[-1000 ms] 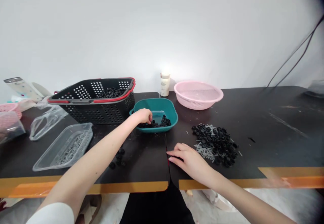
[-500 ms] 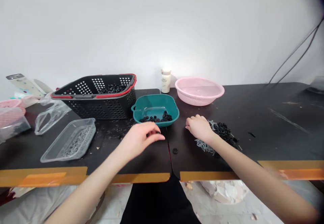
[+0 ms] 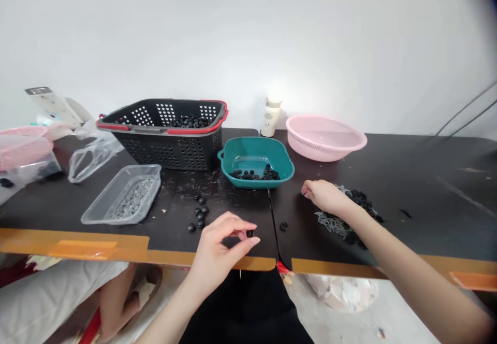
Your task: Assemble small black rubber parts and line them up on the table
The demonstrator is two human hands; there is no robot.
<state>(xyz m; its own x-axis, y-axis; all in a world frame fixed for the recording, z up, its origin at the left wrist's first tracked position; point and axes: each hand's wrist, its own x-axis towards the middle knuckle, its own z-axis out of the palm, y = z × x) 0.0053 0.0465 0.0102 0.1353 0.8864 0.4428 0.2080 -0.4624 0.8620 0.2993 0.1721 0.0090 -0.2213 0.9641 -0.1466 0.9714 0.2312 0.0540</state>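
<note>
My left hand is closed in a pinch above the table's front edge. Between its thumb and fingers sits a small round black plastic part. Several similar black parts lie on the table left of that hand, and a single black part is to its right. My right hand is closed in a pinch just left of a pile of grey metal pins and black parts. What its fingertips hold is too small to make out.
Behind my hands stands a teal basin with black parts in it. A black basket with red handles holds more. At left is a clear tray of metal pins. A pink colander and a white bottle stand at the back.
My left hand has moved from the teal basin's front down towards the table edge, turning to show the black part in its pinch. My right hand stays beside the pile. The view has shifted.
</note>
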